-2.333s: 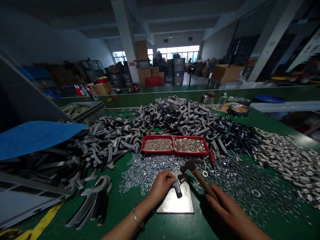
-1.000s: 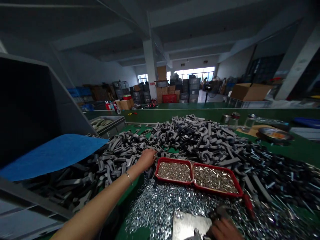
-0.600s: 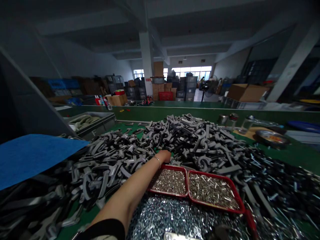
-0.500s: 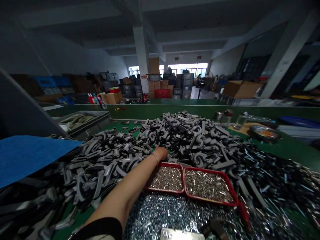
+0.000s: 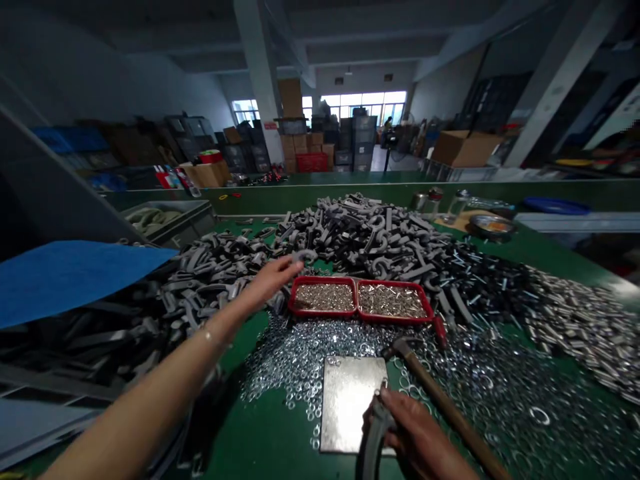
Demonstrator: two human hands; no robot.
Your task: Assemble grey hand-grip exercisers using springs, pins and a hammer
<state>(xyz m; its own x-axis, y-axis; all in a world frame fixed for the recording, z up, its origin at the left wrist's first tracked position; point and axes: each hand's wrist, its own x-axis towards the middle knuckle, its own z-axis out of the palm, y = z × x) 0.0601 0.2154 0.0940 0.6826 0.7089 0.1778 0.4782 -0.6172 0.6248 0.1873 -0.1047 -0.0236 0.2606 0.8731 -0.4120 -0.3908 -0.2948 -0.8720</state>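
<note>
My left hand [image 5: 274, 279] reaches out over the bench, its fingers closed on a small curved grey part [image 5: 305, 255] in front of the big heap of grey metal parts [image 5: 345, 230]. Low in the view, my right hand [image 5: 417, 430] grips a longer curved grey handle-like part [image 5: 373, 440]. That part is tilted, its upper end above the right side of a flat steel plate [image 5: 350, 407]. A wooden-handled hammer [image 5: 440, 393] lies right of the plate, its head near the plate's far corner.
Two joined red trays [image 5: 356, 297] hold small metal pins. Loose washers [image 5: 295, 367] spread around the plate. Black parts with bolts [image 5: 493, 283] and metal cylinders [image 5: 590, 327] lie to the right. A blue sheet [image 5: 75, 277] covers the left; a grey crate [image 5: 173, 223] stands behind.
My left hand has drawn back left from the heap with a curved grey part in its fingers. My right hand has come into view holding another part. The camera has tilted down, showing plate and hammer.
</note>
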